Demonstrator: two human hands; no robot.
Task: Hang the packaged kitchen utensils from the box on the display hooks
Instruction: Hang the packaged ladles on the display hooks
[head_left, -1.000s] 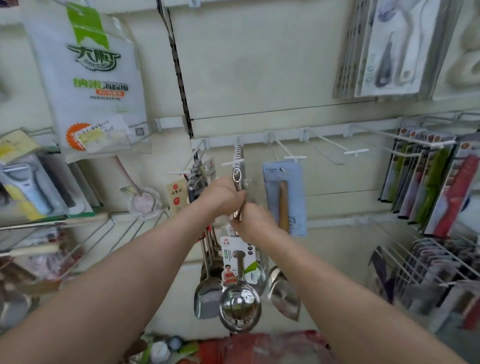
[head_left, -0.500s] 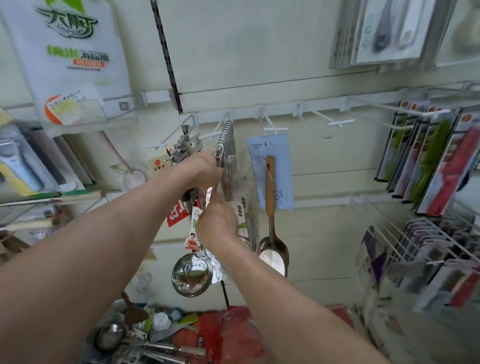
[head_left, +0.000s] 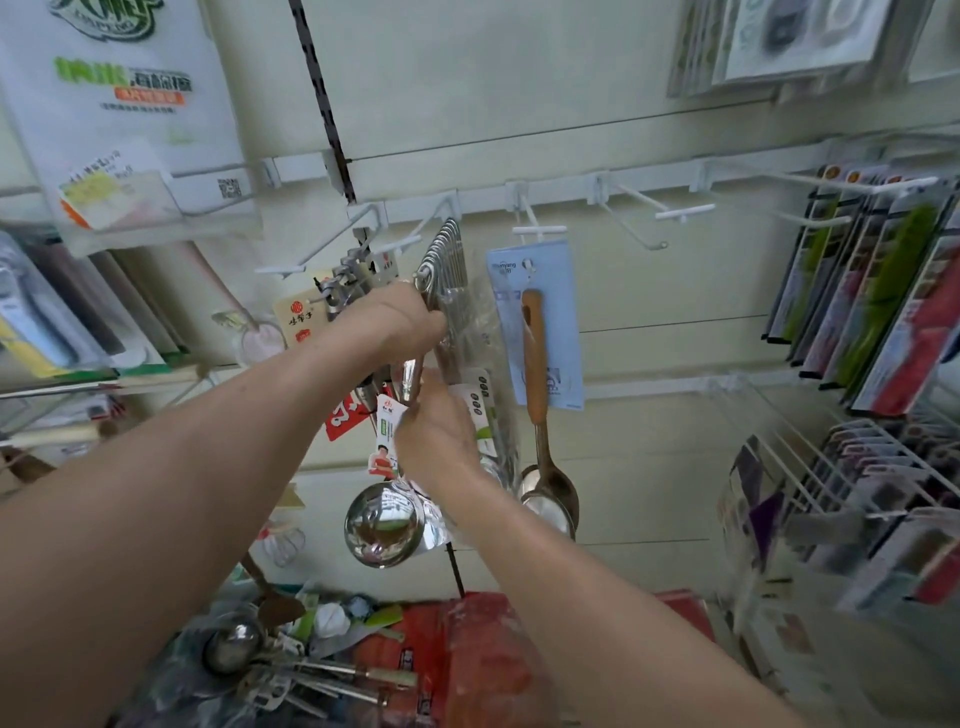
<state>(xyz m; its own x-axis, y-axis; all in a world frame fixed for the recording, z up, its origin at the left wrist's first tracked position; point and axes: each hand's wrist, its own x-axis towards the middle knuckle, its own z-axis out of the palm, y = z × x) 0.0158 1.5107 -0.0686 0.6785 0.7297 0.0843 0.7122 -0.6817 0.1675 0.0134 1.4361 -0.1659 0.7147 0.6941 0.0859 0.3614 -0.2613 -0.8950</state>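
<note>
A row of packaged steel ladles (head_left: 445, 260) hangs from a white display hook (head_left: 434, 221) on the wall rail. My left hand (head_left: 395, 319) grips the ladle handles just below the hook. My right hand (head_left: 434, 434) holds the lower handle and label card of the front ladle, whose shiny bowl (head_left: 382, 527) hangs below my wrist. At the bottom, more loose steel utensils (head_left: 291, 670) lie in the box beside a red package (head_left: 467, 654).
A wooden-handled spoon on a blue card (head_left: 537, 332) hangs to the right of the ladles. Bare white hooks (head_left: 670, 213) stick out further right. Boxed knives (head_left: 872, 306) and wire racks (head_left: 831, 493) fill the right side; packaged goods hang at left.
The view has tilted down, showing the box of utensils. My right hand slid down the ladle handle from the hook to the label card; my left hand stays at the top.
</note>
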